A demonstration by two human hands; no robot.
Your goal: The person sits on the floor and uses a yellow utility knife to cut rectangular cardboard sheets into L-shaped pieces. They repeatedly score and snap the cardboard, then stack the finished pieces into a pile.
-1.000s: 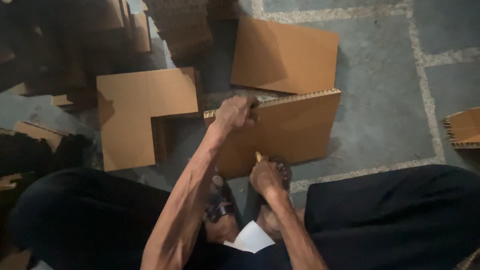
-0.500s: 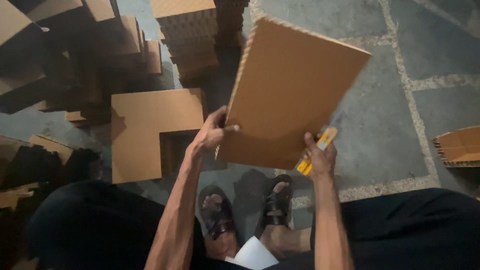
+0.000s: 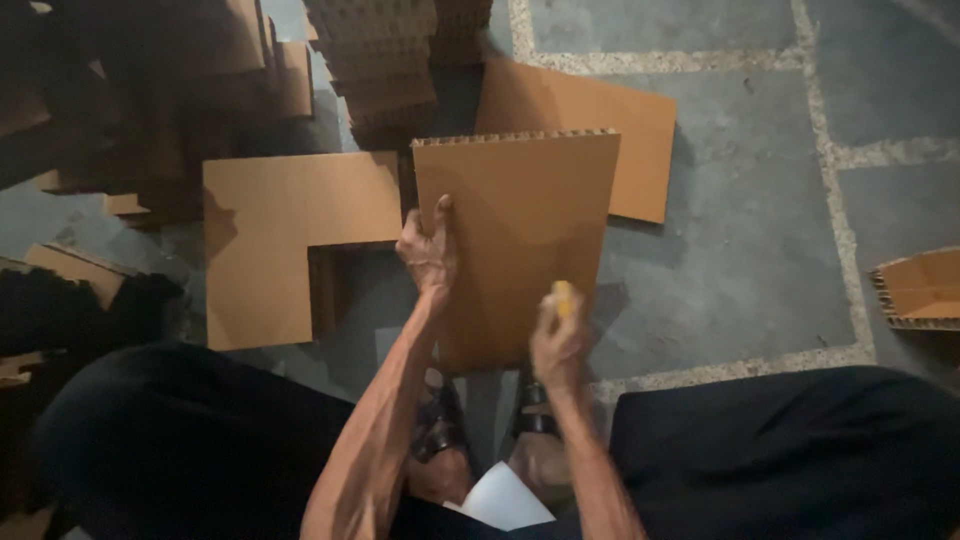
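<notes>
The left hand (image 3: 428,250) pinches the left edge of the flat brown honeycomb cardboard panel (image 3: 520,240), held upright above the grey stone floor (image 3: 740,250). The right hand (image 3: 558,340) is closed around a small yellow tool (image 3: 564,296) against the panel's near face. With only one edge gripped, the panel could twist or slip. An L-shaped brown cardboard piece (image 3: 270,230) lies to the left, and a stack of cut cardboard (image 3: 375,50) stands at the far side; no labels are visible.

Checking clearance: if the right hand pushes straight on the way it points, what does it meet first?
The right hand points up-frame, already against the cardboard panel it faces; that comes first. Depth is unclear.
</notes>
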